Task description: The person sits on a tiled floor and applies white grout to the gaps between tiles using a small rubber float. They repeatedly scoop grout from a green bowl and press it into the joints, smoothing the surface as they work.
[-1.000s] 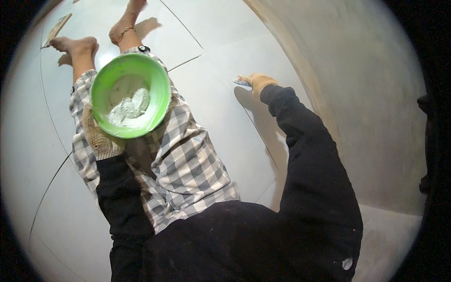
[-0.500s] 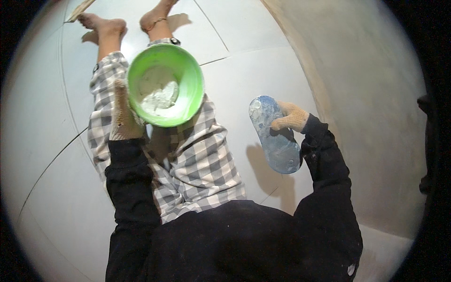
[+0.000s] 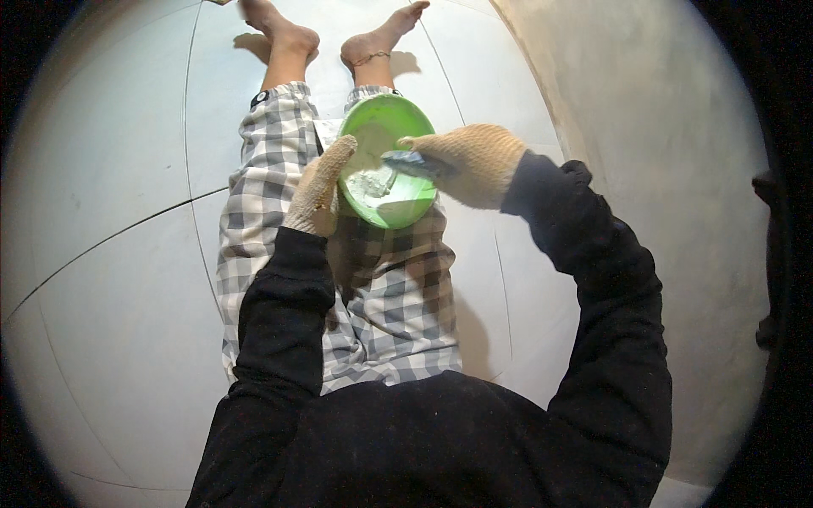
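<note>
My left hand (image 3: 320, 188), in a cream knit glove, grips the left side of a green bowl (image 3: 406, 113), its thumb along the rim. The bowl is tilted over my legs. Inside lies a whitish, thick paste (image 3: 369, 184), some of it smeared on the wall. Gloved in the same way, my right hand (image 3: 484, 164) comes over the right rim, closed on a blue oblong flat spreader (image 3: 415, 163). The spreader shows nearly edge-on in the bowl, its far end by the paste. Part of it is hidden by my right hand.
My legs in checked trousers (image 3: 267, 190) stretch out below the bowl, feet bare. Pale floor tiles (image 3: 118, 322) with dark joints lie around me. A grey plastered wall (image 3: 669, 212) rises on the right.
My right hand has carried the blue spreader up and left from the side into the bowl. The bowl appears further right and more tilted, with my left hand still on it. The view has shifted.
</note>
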Motion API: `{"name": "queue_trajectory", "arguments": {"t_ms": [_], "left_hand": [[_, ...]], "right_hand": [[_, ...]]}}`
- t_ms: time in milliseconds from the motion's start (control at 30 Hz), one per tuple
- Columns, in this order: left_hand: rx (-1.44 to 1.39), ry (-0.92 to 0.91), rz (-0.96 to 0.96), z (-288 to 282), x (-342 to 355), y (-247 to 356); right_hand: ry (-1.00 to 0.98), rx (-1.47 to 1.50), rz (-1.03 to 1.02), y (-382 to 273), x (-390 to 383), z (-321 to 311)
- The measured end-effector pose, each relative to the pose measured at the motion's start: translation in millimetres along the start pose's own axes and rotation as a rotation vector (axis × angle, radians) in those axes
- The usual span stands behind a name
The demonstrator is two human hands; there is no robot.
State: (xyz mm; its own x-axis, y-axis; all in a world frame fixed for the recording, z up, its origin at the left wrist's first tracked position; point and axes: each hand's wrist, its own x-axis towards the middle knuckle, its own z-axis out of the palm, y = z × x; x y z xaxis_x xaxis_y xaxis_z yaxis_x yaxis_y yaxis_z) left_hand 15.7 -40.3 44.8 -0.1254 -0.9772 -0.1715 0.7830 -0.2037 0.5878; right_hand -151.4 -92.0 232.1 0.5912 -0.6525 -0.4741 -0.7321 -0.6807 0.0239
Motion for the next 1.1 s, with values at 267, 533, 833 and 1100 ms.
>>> {"name": "queue_trajectory", "arguments": {"t_ms": [267,533,833,1100], "left_hand": [[0.037,0.032,-0.023,5.7,2.4,1.7],[0.005,0.087,-0.079,17.0,-5.4,12.1],[-0.051,-0.029,0.054,-12.5,16.3,-9.5],[0.055,0.062,0.206,-11.4,11.8,-7.7]], "right_hand": [[-0.03,0.198,-0.083,-27.4,26.5,-0.2],[-0.318,0.902,-0.083,0.8,20.6,9.6],[0.047,1.428,0.198,107.8,-115.0,66.7],[0.179,0.669,0.817,126.4,-172.3,221.2]]}}
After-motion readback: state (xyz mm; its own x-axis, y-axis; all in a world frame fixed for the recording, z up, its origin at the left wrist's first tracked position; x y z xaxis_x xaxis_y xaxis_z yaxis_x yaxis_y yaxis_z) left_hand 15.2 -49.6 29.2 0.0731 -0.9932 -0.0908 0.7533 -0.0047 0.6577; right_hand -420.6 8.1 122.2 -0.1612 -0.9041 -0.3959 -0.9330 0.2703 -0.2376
